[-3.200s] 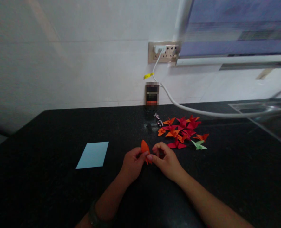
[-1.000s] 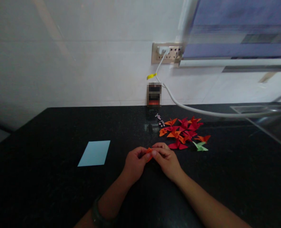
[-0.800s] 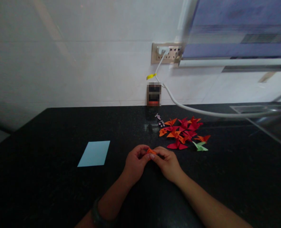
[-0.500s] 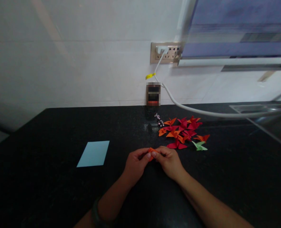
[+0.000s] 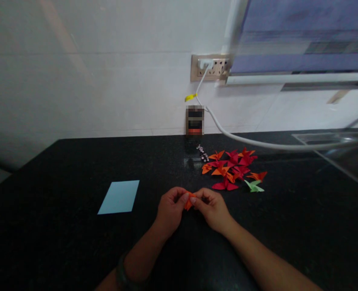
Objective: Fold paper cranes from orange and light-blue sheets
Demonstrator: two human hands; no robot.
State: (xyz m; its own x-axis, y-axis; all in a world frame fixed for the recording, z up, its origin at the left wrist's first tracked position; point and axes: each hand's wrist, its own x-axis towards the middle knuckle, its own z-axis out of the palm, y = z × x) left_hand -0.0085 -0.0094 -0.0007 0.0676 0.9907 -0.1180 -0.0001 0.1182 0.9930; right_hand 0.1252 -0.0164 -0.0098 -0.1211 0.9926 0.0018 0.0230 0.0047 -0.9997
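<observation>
A small folded orange paper piece [image 5: 189, 199] is pinched between both my hands just above the black countertop [image 5: 60, 234]. My left hand [image 5: 170, 209] grips its left side with thumb and fingers closed. My right hand [image 5: 211, 207] pinches its right side, fingers curled. Most of the orange paper is hidden by my fingertips. Behind my right hand lies a pile of folded red and orange paper shapes [image 5: 231, 169], with one green folded shape [image 5: 253, 186] at its right edge.
A light blue paper sheet [image 5: 118, 197] lies flat to the left. A small dark object [image 5: 194, 120] stands against the tiled wall under a socket strip [image 5: 209, 67]. A white cable [image 5: 257, 143] runs right toward a sink [image 5: 333, 139].
The orange paper stood upright between my fingers 3.2 s ago; now it is pressed low and small between both pinches. My hands have stayed in the same spot.
</observation>
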